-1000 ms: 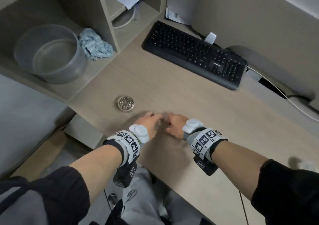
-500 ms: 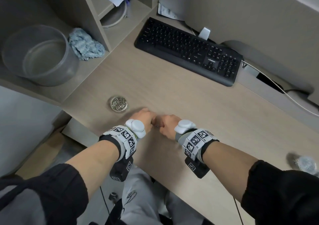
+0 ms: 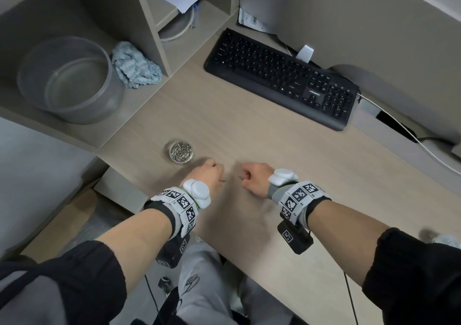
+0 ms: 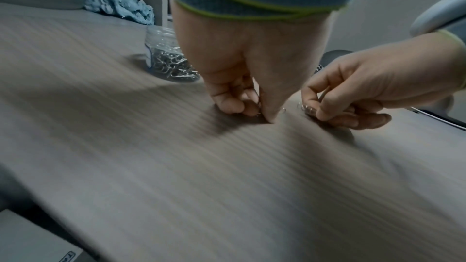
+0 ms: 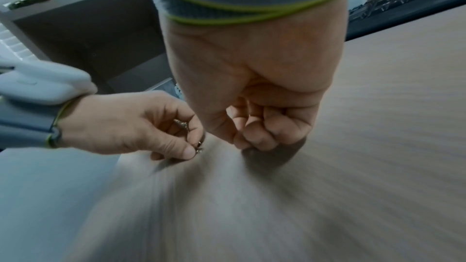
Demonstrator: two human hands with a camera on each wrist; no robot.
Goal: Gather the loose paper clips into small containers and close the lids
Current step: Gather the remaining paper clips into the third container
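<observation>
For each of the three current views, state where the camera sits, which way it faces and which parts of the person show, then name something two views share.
Head: worn on the head, facing forward and down at the wooden desk; both forearms, left hand and right hand show.
Left wrist: on the left wrist, looking along the hand toward the small clear round container of paper clips; both hands show.
Right wrist: on the right wrist, looking along the curled fingers at the desk; both hands show.
Shared: head and left wrist views both show the container and the crumpled blue cloth.

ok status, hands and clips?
Left hand pinching paper clips. Right hand curled on clips too. Open container of clips left of hands, path clear.
</observation>
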